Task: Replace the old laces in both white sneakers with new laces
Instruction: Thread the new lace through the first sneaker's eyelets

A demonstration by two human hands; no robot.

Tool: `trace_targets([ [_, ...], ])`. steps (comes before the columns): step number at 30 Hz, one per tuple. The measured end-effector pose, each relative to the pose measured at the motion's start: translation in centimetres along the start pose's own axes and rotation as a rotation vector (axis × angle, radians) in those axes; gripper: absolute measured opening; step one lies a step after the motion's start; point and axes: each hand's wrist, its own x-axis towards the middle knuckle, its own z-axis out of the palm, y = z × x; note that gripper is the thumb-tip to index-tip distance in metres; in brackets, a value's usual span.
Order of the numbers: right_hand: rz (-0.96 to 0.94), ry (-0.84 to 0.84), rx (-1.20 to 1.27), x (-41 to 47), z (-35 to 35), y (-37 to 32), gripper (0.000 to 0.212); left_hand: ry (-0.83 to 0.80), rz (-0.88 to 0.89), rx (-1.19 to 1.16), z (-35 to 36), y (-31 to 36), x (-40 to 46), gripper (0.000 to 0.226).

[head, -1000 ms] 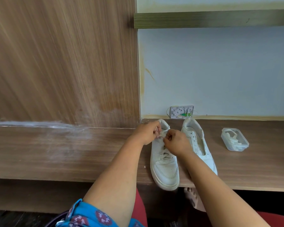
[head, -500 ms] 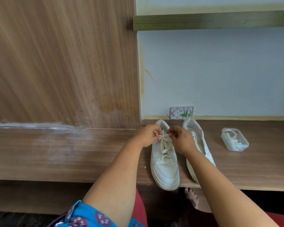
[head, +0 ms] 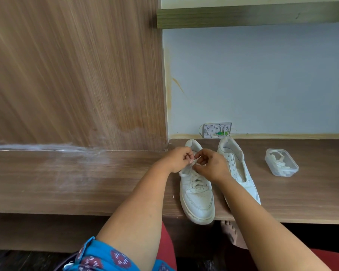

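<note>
At lower centre, the laced sneaker [head: 197, 194] lies with its toe over the table [head: 86, 182] edge; a hard tug could tip it off. Just above, the left hand [head: 177, 159] and right hand [head: 211, 165] have fingers pinched on the lace [head: 194, 163] at the top eyelets, where it might knot tighter. The unlaced sneaker [head: 237, 167] sits beside it. At right, a plastic box [head: 281, 162] holds laces. Behind it all stand a wood panel [head: 76, 75] and a pale wall [head: 262, 75].
</note>
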Motion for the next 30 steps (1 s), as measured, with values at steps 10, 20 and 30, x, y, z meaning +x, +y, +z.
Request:
trace_targets([
  [10,0.105,-0.151,-0.219,3.5,-0.7,-0.9,0.029,0.062,-0.025,-0.099,-0.5,0.1,-0.1,0.017],
  [20,0.133,-0.079,-0.053,4.9,-0.7,-1.0,0.035,0.044,-0.01,-0.086,-0.7,0.0,0.0,0.009],
  [30,0.147,-0.033,0.074,1.2,-1.7,0.6,0.004,0.004,0.002,0.055,-0.4,0.3,0.1,0.019],
])
